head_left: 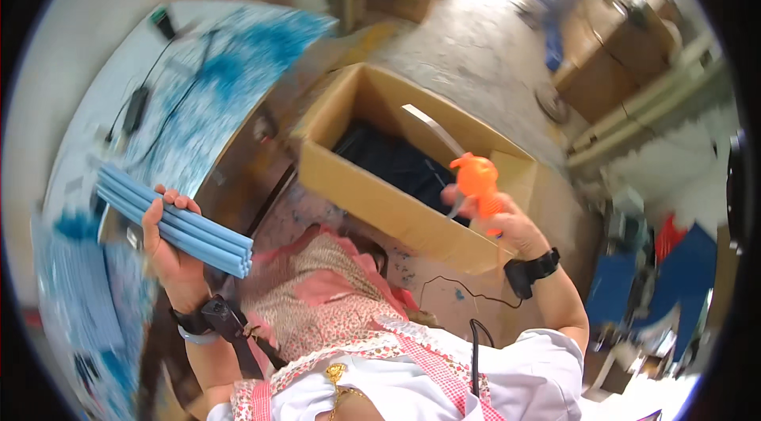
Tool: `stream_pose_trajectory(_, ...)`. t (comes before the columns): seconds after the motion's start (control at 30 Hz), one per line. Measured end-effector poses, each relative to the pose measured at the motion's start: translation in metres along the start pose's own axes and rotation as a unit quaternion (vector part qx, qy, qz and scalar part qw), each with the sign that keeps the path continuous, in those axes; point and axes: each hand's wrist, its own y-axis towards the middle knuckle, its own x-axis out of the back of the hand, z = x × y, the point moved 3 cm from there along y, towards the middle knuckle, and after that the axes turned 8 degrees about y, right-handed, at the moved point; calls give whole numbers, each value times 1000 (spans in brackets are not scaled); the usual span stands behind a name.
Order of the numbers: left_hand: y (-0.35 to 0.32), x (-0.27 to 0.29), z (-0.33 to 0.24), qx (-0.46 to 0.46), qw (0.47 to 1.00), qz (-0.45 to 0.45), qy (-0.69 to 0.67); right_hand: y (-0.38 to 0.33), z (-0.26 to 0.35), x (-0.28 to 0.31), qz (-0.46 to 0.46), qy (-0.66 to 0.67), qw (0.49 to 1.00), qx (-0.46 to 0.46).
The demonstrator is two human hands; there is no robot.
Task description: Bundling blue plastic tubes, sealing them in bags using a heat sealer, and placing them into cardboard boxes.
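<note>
While the left hand grips the blue tubes tightly, the right hand, at three o'clock, should aim its held orange sprayer squarely at them.

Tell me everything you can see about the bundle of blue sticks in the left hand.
The bundle of long light-blue foam-like rods is several round, matte sticks lying side by side, their flat cut ends flush at the lower right. It slants from upper left down to lower right, above a blue-spattered white table. The left hand wraps its middle, fingers curled over the top; nothing else touches it.
</note>
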Motion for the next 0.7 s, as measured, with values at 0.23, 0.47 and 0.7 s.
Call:
stream_pose_trajectory(0.23, 148, -59, 103, 144, 983, 111, 28, -33, -11, -56, 32, -127, 991, -22)
stream_pose_trajectory(0.47, 206, -131, 188, 387, 862, 326, 26, -70, -26, -74, -240, -80, 962, 107)
stream_pose_trajectory(0.7, 173, -261, 320, 470, 790, 393, -11, -142, -5, -74, -407, -50, 901, 141)
